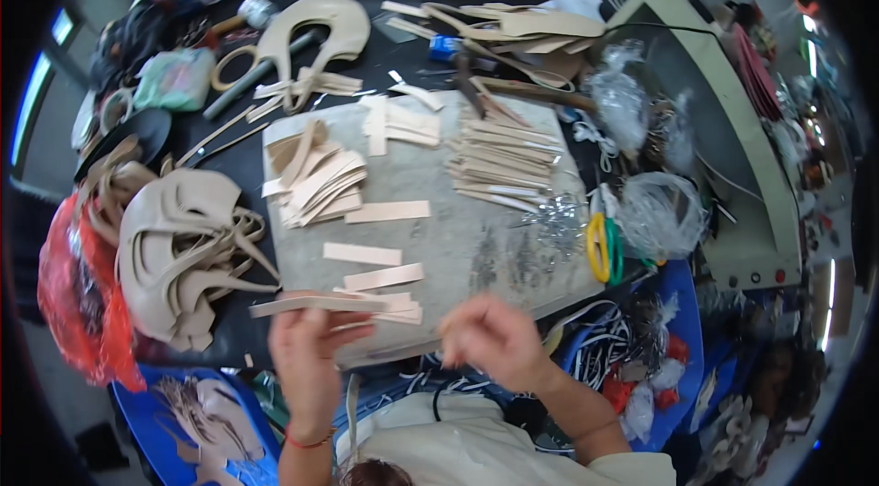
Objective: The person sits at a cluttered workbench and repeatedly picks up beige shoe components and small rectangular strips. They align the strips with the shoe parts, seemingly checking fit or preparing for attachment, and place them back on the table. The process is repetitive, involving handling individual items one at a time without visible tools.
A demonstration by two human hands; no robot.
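Observation:
My left hand (309,353) is closed on a long beige leather strip (316,302) at the front left of the grey work board (458,284). The strip lies level across the fingers, its left end past the board's edge. Just beyond it are several short strips (385,276) laid out singly, and a few overlapping ones (400,309) beside its right end. My right hand (494,339) hovers over the board's front edge, apart from the strip. Its fingers are curled together and slightly blurred; anything between them is too small to make out.
Fanned strips (325,182) and a stack of folded strips (499,156) lie farther back on the board. Cut leather pieces (179,239) stand left, by a red plastic bag (78,294). Yellow-handled scissors (598,248), a clear bag (664,216) and a blue bin (682,330) are right.

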